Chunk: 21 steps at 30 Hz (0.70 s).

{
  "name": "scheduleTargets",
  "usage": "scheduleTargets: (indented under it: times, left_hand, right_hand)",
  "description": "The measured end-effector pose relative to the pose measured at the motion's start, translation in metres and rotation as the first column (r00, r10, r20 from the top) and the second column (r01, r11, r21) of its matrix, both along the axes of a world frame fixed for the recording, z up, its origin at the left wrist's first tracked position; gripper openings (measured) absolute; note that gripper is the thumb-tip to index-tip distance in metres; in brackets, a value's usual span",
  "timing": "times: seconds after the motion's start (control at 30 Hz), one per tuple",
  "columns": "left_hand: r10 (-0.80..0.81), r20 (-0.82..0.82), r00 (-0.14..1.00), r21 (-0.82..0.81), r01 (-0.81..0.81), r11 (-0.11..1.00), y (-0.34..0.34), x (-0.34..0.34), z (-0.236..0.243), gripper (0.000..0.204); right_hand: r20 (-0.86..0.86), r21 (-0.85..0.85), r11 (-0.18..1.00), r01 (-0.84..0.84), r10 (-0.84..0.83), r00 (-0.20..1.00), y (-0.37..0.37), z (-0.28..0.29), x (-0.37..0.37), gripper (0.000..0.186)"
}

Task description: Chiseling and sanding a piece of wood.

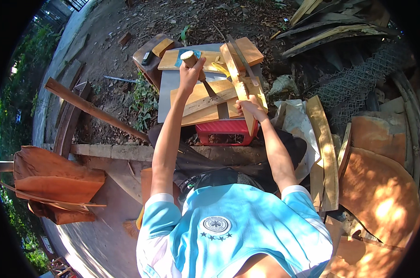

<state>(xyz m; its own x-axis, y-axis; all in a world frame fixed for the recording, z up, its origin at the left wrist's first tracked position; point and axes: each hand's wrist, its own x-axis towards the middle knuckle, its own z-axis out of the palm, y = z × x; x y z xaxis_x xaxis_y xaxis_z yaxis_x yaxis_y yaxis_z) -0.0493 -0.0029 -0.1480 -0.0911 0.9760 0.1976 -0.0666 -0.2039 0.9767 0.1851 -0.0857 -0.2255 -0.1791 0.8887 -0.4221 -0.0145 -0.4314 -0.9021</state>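
My left hand (190,74) grips the wooden handle of a chisel (208,90), whose blade angles down to a weathered strip of wood (199,104) on pale boards (182,96). My right hand (249,106) is closed on a narrow light wooden piece (235,69) lying steeply across the boards. Beside that piece runs a long thin metal tool (240,53). A yellow object (221,68) lies between the upper board (170,60) and lower boards. All rest on a grey panel (166,85) above a red plastic stool (221,139).
A worn wooden block (145,69) stands left of the panel. A long pole (89,106) and rusty orange sheets (59,178) lie left. Planks (323,153), wire mesh (344,78) and large orange panels (379,190) crowd the right. A concrete edge (103,149) crosses behind my legs.
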Motion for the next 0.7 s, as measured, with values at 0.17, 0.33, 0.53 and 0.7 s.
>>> scheduleTargets:
  times: [0.17, 0.33, 0.53, 0.7]
  left_hand:
    - [0.01, -0.027, 1.0, 0.039, -0.009, 0.999, 0.002, 0.006, 0.001, 0.019]
    - [-0.041, 0.104, 0.994, 0.028, 0.038, 0.999, -0.005, 0.007, 0.007, 0.017]
    - [-0.007, 0.097, 0.995, 0.052, 0.002, 0.999, -0.002, 0.001, -0.001, 0.017]
    - [-0.022, 0.061, 0.998, 0.046, 0.019, 0.999, 0.001, 0.005, -0.002, 0.019]
  right_hand:
    - [0.005, -0.006, 1.0, 0.005, -0.005, 1.0, 0.004, -0.013, 0.004, 0.022]
    - [-0.006, 0.035, 0.999, -0.021, 0.021, 1.0, 0.006, -0.011, 0.006, 0.018]
    - [0.474, 0.068, 0.985, -0.16, 0.109, 0.874, 0.016, -0.01, -0.007, 0.018]
    - [0.592, 0.532, 0.748, -0.397, 0.007, 0.806, 0.041, 0.044, -0.021, 0.033]
